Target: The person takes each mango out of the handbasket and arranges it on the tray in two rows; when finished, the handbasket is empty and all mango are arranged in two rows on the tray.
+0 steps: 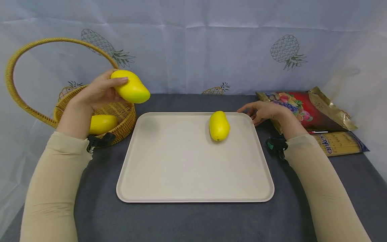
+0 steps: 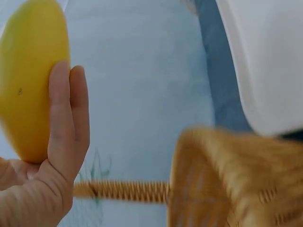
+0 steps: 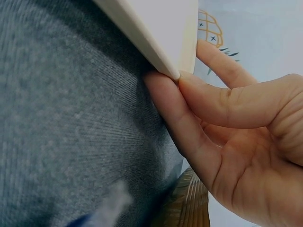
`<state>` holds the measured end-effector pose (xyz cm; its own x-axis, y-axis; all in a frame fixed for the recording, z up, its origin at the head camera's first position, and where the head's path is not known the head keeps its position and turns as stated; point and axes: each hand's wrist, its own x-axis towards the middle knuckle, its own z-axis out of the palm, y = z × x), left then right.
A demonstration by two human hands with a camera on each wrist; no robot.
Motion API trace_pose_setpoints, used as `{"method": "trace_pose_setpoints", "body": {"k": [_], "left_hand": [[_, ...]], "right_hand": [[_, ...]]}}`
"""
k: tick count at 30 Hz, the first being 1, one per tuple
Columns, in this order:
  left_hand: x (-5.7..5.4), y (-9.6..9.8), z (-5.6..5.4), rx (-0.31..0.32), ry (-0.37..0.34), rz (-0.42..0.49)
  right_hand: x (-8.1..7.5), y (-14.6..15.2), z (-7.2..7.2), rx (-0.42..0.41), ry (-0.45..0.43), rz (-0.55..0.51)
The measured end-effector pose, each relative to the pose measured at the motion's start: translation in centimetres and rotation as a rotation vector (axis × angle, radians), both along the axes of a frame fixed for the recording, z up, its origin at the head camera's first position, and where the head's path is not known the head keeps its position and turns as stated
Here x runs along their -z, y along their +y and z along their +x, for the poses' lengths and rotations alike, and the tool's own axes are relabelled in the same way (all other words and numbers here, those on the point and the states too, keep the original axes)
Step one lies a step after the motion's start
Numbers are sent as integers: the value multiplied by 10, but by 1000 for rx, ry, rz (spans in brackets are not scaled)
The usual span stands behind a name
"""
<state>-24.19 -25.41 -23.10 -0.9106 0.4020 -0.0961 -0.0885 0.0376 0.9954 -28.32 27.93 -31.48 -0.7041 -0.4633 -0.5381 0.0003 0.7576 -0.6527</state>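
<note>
A yellow mango [image 1: 130,86] is in my left hand [image 1: 101,89], gripped between thumb and fingers in the air over the wicker basket's right side. In the left wrist view two fingers lie along the side of that mango [image 2: 33,80]. Another mango [image 1: 103,124] sits in the basket [image 1: 128,126], partly behind my left wrist. A third mango [image 1: 219,126] lies on the cream tray [image 1: 193,168], toward its far right. At the tray's far right corner is my right hand [image 1: 263,111]; the right wrist view shows its thumb and a finger pinching the tray's edge [image 3: 147,42].
The basket's tall arched handle [image 1: 12,64] rises at the left. On the right, a red and gold bag [image 1: 320,111] and a yellow packet [image 1: 341,143] lie beside my right forearm. A pale curtain [image 1: 193,50] with pineapple prints hangs behind the dark grey tabletop [image 1: 193,222].
</note>
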Motion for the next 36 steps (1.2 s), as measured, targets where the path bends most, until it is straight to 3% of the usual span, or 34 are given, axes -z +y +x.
{"method": "trace_pose_setpoints", "body": {"k": [6, 14, 20, 26, 36], "left_hand": [[2, 32, 5, -7, -7, 42], [19, 73, 4, -43, -121, 128], [37, 98, 3, -125, -190, 11], [55, 121, 6, -160, -209, -162], [77, 149, 12, -177, -325, -169]], "right_hand": [[-1, 0, 0, 2, -11, -13], [0, 2, 0, -3, -6, -19], [2, 2, -1, -7, -11, -30], [2, 2, -1, -9, 0, -25], [3, 4, 0, -4, -7, -29]]}}
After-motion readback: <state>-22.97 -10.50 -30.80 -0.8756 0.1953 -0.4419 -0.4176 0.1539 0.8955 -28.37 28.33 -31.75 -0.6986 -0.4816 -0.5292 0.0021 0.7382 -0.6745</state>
